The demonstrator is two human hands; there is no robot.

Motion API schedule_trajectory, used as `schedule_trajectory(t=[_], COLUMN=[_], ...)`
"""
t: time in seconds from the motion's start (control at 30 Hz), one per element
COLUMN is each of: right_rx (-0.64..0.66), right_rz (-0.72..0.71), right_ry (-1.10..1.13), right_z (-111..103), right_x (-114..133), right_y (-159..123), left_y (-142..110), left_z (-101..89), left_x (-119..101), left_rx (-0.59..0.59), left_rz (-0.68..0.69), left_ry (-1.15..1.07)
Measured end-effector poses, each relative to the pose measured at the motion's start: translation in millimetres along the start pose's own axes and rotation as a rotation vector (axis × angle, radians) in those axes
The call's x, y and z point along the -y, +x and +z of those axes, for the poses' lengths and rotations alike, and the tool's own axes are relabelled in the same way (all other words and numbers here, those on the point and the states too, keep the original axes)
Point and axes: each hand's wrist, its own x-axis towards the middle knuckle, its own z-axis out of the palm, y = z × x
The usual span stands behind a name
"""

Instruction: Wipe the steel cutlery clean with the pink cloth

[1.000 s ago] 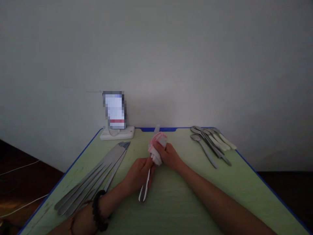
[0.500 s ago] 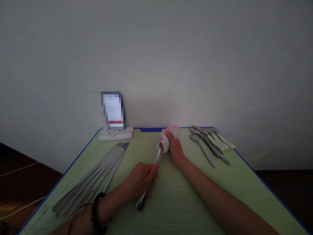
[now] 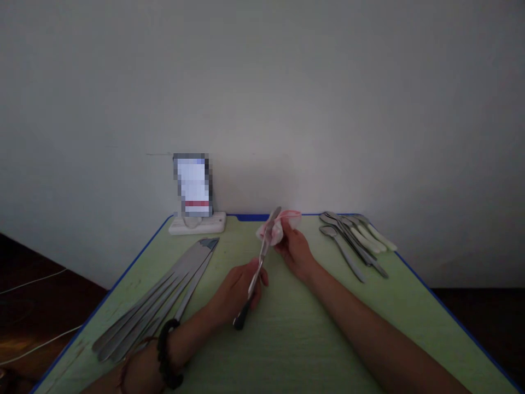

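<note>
A metal table knife [image 3: 261, 261] slants up and away over the middle of the table. My left hand [image 3: 240, 290] is closed around its handle, whose dark end pokes out below the fingers. Higher up, my right hand [image 3: 296, 249] grips a crumpled white and pink cloth [image 3: 275, 232]. The knife's blade shows in front of the cloth, its tip above it. Whether blade and cloth touch, I cannot tell. To the left several table knives [image 3: 164, 293] lie fanned side by side, partly covered by my left forearm.
Several spoons and forks [image 3: 348, 232], some with pale handles, lie in a group at the back right, one spoon [image 3: 344, 253] apart. A phone [image 3: 194, 186] stands on a white base [image 3: 197, 223] at the back left. The green table [image 3: 295, 339] has a blue edge before a grey wall.
The blade was wrapped in the cloth and now shows bare in front of it. My left hand has turned the knife and moved slightly up. My right hand still holds the cloth.
</note>
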Motion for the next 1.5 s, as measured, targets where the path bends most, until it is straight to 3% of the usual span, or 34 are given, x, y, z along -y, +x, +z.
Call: schedule_trajectory(t=[0.13,0.33,0.67,1.03,1.3,1.5], right_rx=[0.041,0.198,0.184,0.337,0.35,0.386], right_rz=[0.035,0.053,0.062,-0.003,0.008,0.019], right_ry=[0.153,0.079,0.111,-0.077,-0.157,-0.235], right_z=[-0.1,-4.1,0.8,-0.5,-7.3,-12.1], right_x=[3.8,-0.5,1.4,0.1,-2.3,-4.9], right_y=[0.7,-1.9,-0.1,-5.8,-4.6,-2.2], left_y=[4.4,6.6,4.6,9.4,9.7,10.4], left_z=[-2.3,-0.1,1.1,3.7,4.1,1.1], left_x=[2.2,5.1,-0.1,4.0,3.5,10.9], left_rx=[-0.069,-0.088,-0.11,-0.09,-0.156,-0.128], left_rz=[0.029,0.041,0.066,0.039,-0.004,0.031], left_ry=[-0.08,-0.123,-0.01,-0.197,-0.197,-0.143])
